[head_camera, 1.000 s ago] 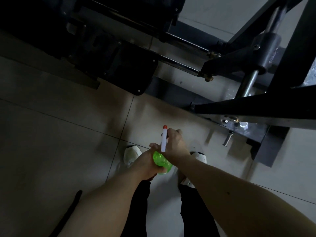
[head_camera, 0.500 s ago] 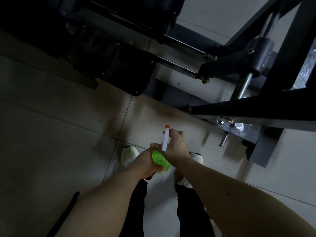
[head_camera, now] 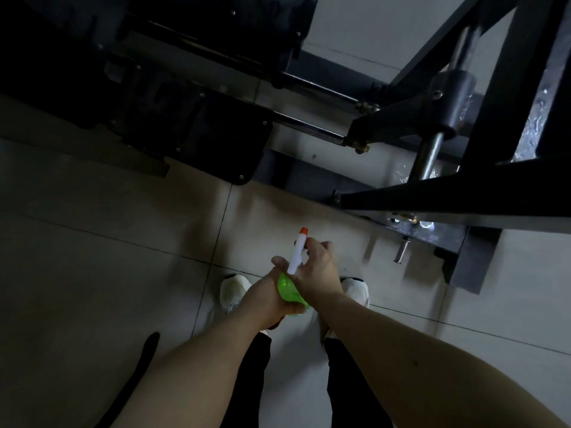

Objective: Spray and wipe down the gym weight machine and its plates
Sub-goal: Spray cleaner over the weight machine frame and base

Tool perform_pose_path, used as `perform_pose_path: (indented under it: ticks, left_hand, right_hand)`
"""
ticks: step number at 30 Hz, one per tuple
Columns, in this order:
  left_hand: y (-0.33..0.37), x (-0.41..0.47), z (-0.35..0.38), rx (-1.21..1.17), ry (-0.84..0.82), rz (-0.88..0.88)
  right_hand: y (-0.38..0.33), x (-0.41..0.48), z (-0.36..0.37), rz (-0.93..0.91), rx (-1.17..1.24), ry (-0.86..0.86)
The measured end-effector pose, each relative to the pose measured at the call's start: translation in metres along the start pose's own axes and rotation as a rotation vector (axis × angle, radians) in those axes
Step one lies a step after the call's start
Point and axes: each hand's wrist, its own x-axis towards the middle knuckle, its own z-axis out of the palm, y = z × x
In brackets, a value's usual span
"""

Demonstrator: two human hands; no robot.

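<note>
Now: left hand (head_camera: 262, 299) clamps bottle (head_camera: 287, 290) base, right hand (head_camera: 318, 268) curls round sprayer (head_camera: 296, 257) — bracing it, likely, nozzle toward machine (head_camera: 432, 193).

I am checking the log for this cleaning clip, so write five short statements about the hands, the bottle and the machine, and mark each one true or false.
1. The left hand and the right hand both hold the spray bottle. True.
2. The bottle's body is blue. False: it is bright green, with a white sprayer head.
3. The nozzle tip is orange. True.
4. The person is barefoot. False: white shoes show below the hands on the tiled floor.
5. The nozzle tip touches the machine frame. False: it is apart from the frame, with bare floor showing between them.
</note>
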Motion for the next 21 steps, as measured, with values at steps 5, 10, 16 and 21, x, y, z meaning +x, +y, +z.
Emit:
perform_pose_path:
  ticks: [5,10,16,21]
  left_hand:
    - [-0.014,0.020,-0.010,0.073,-0.024,0.003]
    - [-0.023,0.043,-0.006,0.142,-0.078,0.019]
    - [-0.034,0.052,0.014,0.205,-0.046,0.021]
    - [-0.037,0.058,0.051,0.143,-0.115,0.009]
  right_hand:
    - [0.007,0.009,0.017,0.012,-0.041,0.086]
    - [0.026,0.013,0.031,0.050,-0.038,0.155]
    - [0.063,0.016,0.042,0.033,-0.009,0.160]
    - [0.082,0.012,0.040,0.094,-0.086,0.109]
